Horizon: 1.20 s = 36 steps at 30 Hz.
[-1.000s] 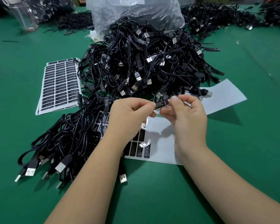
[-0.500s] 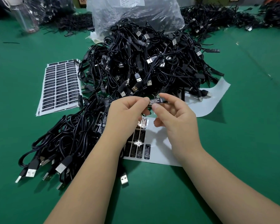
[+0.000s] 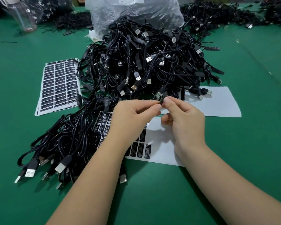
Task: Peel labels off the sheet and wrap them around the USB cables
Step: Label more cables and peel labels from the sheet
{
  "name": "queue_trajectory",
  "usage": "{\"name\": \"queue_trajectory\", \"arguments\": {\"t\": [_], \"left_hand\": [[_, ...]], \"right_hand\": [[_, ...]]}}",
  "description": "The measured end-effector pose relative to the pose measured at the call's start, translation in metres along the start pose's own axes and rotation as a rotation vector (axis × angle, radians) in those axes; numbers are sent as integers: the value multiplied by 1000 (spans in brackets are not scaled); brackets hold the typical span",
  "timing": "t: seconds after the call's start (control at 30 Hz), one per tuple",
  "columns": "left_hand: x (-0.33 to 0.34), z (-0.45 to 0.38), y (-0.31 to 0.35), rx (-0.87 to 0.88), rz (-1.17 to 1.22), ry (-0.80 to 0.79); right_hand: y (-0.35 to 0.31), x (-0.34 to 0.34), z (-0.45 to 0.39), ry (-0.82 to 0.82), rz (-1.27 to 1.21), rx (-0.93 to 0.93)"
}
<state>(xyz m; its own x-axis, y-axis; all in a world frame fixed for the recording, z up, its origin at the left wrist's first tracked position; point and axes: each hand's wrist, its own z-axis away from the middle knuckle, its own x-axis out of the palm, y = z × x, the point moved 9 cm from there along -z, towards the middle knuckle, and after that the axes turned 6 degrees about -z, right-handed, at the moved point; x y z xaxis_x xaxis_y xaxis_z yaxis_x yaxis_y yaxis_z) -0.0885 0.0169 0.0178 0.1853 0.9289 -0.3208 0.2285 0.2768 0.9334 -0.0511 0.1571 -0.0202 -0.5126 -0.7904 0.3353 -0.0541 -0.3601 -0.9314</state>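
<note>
A small black label [image 3: 161, 101] was pinched between the fingertips of the left hand [image 3: 133, 117] and the right hand [image 3: 185, 120], apparently being folded round a thin USB cable [image 3: 160, 93] at the near edge of the cable heap [image 3: 144, 62]. The part-used label sheet [image 3: 161, 143] lay beneath the wrists. If the ends were pressed askew, the adhesive could be stuck crooked or onto a finger.

A green-covered counter [image 3: 234, 176] filled the view under even light, with a clear plastic bottle [image 3: 23, 18] at its far left corner.
</note>
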Motion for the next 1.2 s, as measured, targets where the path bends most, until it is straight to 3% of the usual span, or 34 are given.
{"name": "queue_trajectory", "arguments": {"t": [0.3,0.53,0.73,0.93,1.2], "left_hand": [[0,1,2,-8,-52,12],[-10,-1,-9,-94,-78,107],[-9,-4,-17,-142,-34,60],[-5,-6,-19,-150,44,26],[-2,-5,-18,-152,69,12]], "right_hand": [[-4,-3,1,14,35,-36],[-13,6,6,-45,81,-134],[-21,13,9,-128,222,-207],[-10,5,4,-57,58,-97],[-6,0,2,-15,34,-59]]}}
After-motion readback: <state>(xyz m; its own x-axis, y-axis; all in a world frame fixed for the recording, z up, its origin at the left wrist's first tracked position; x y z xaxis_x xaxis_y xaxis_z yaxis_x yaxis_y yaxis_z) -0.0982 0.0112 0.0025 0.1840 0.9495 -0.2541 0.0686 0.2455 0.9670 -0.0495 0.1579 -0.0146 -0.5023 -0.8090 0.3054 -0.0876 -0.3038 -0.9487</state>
